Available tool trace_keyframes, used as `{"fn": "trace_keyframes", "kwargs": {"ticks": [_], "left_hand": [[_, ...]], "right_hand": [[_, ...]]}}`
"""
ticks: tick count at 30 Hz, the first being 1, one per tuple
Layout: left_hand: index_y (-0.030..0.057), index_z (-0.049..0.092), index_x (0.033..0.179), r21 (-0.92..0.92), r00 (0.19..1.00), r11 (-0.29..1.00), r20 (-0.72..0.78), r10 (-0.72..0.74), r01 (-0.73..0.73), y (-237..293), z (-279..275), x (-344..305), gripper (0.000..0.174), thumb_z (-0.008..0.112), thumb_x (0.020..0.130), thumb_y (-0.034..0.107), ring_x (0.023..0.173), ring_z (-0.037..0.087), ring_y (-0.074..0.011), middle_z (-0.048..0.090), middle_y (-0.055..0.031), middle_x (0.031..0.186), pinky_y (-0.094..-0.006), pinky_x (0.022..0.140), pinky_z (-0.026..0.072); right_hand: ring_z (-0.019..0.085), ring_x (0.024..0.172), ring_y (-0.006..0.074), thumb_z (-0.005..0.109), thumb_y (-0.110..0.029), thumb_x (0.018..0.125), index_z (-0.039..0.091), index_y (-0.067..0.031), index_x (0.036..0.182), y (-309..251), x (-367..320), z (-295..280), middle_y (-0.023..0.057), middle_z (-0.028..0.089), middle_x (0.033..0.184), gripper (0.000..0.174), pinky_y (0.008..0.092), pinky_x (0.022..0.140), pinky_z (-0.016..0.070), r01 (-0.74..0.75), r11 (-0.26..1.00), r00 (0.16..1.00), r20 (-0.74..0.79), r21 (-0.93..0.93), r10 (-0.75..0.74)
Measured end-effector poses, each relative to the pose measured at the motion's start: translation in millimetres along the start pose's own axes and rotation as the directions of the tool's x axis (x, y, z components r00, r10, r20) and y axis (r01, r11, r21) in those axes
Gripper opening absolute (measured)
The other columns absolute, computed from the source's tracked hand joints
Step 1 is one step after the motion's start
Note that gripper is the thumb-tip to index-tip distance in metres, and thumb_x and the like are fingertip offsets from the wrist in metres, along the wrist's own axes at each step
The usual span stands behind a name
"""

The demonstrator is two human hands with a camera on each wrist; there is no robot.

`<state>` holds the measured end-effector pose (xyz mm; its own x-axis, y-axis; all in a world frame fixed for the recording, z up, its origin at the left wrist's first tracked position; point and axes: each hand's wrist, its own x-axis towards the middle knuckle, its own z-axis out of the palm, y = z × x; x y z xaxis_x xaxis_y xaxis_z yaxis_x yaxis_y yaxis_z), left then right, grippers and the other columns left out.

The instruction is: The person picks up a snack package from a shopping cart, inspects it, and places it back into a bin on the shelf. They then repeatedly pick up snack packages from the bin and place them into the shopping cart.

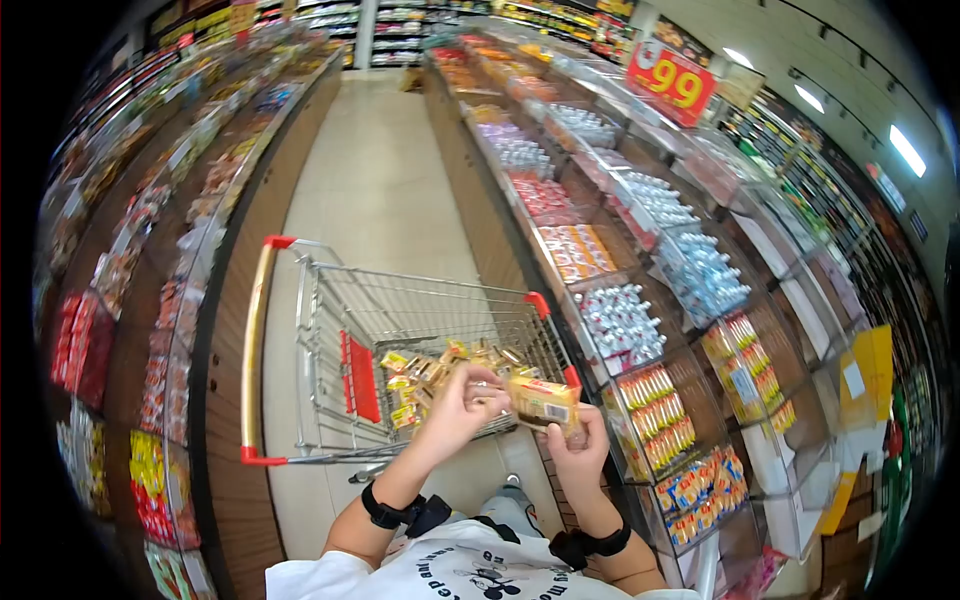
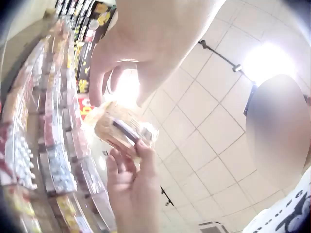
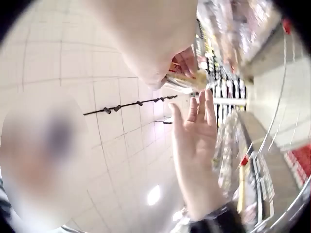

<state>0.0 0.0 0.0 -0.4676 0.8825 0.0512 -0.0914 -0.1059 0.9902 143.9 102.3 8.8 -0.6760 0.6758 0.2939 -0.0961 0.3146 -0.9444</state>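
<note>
A yellow snack packet [image 1: 540,398] in shiny wrapping, with a barcode at one end, is up over the right side of a wire shopping cart [image 1: 330,290]. My right hand [image 1: 577,440] pinches its lower right end between thumb and fingers. In the left wrist view, the packet [image 2: 121,127] shows a clear wrapper with a dark strip. My left hand [image 1: 463,405] hovers at the packet's left end. Its fingers are extended in the right wrist view, fingertips close to the wrapping. Several small yellow packets [image 1: 430,375] lie loose in the cart below.
To the right, tiered clear bins hold wrapped sweets, including red-and-yellow packets [image 1: 655,415] and blue-white ones [image 1: 705,270]. More bins [image 1: 165,350] line the left side. The aisle floor [image 1: 360,150] runs ahead between them. A red price sign [image 1: 672,82] stands above the right shelves.
</note>
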Motion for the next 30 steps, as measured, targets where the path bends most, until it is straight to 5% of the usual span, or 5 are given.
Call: {"fn": "trace_keyframes", "kwargs": {"ticks": [2, 5, 13, 18, 30], "left_hand": [[0.0009, 0.034, 0.109, -0.037, 0.962, 0.974, 0.152, 0.227, -0.224, -11.6, 21.3, 7.5, 0.042, 0.054, 0.077, 0.019, 0.091, 0.047, -0.013, 0.045, -0.0088, 0.1, -0.0258, 0.078, 0.0408], [-0.0004, 0.038, 0.105, -0.228, 0.966, 0.973, 0.246, 0.075, -0.018, -3.4, 84.1, 7.2, 0.037, 0.054, 0.077, 0.019, 0.087, 0.046, -0.0085, 0.048, -0.0056, 0.093, -0.0225, 0.073, 0.0409], [0.0073, 0.05, 0.098, 0.383, 0.809, 0.886, 0.588, -0.014, -0.262, -7.6, 181.7, 70.3, 0.03, 0.055, 0.074, 0.023, 0.051, 0.037, -0.0057, 0.044, -0.0034, 0.059, -0.021, 0.047, 0.0317], [0.0052, 0.048, 0.102, 0.296, 0.62, 0.85, 0.783, 0.045, -0.436, -38.4, 258.2, 91.8, 0.033, 0.056, 0.073, 0.019, 0.055, 0.047, -0.0179, 0.054, -0.0115, 0.071, -0.0266, 0.051, 0.0381], [0.0015, 0.042, 0.106, 0.127, 0.756, 0.978, 0.62, -0.211, 0.168, -118.3, 341.9, 140.3, 0.027, 0.044, 0.081, 0.012, 0.085, 0.051, -0.0137, 0.052, -0.0076, 0.096, -0.0236, 0.071, 0.0405]], "right_hand": [[0.052, 0.076, 0.0236, 0.066, -0.008, 0.058, 0.043, -0.009, 0.099, -4.7, 2.6, -6.3, 0.0105, 0.046, 0.098, 0.047, 0.0309, 0.058, 0.045, 0.43, 0.61, 0.84, 0.046, -0.665, -0.541], [0.051, 0.072, 0.0227, 0.065, -0.009, 0.057, 0.044, -0.0084, 0.097, 11.1, -24.5, -43.3, 0.0107, 0.046, 0.096, 0.045, 0.0308, 0.057, 0.0437, 0.432, 0.512, 0.814, 0.076, -0.743, -0.576], [0.052, 0.079, 0.0237, 0.062, -0.009, 0.061, 0.05, -0.0069, 0.098, -17.7, -42.2, -184.2, 0.0091, 0.053, 0.095, 0.039, 0.031, 0.066, 0.0429, 0.207, 0.486, 0.915, -0.008, -0.849, -0.404], [0.053, 0.081, 0.023, 0.059, -0.015, 0.068, 0.052, -0.0062, 0.098, -4.6, -65.5, -269.6, 0.0092, 0.054, 0.091, 0.031, 0.0294, 0.068, 0.0434, 0.038, 0.614, 0.999, 0.028, -0.789, -0.026], [0.054, 0.072, 0.0254, 0.062, -0.024, 0.062, 0.056, -0.0038, 0.081, 37.1, -39.4, -612.3, 0.0128, 0.056, 0.077, 0.028, 0.0319, 0.062, 0.0421, -0.368, 0.409, 0.886, -0.448, -0.835, -0.118]]}}
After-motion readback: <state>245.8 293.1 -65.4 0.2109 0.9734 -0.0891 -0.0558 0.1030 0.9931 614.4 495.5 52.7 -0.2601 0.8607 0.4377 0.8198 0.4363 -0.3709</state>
